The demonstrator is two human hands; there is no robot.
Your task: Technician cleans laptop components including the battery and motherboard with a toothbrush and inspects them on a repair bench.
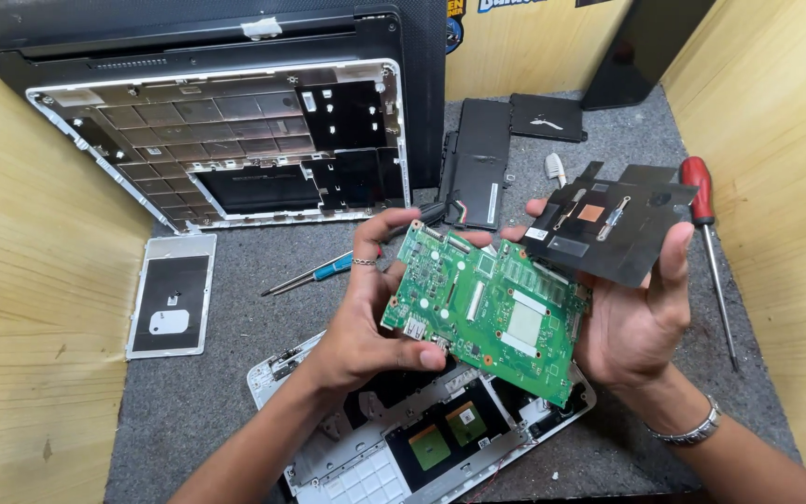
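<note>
Grey felt mat (235,373) under me w/ open laptop shell (226,140): my left hand (361,327) grips green board (487,308), right hand (636,317) pinches black heatsink (608,233).

Glossy green circuit board (487,308), matt black shield plate (608,233), rough grey felt mat (226,373), wood walls (20,308)

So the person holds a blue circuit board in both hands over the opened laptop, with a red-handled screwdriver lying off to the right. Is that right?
Not quite: the circuit board is green, not blue, as the head view shows. The rest stands: the left hand and right hand hold it over the opened laptop, and the red-handled screwdriver lies to the right.
</note>
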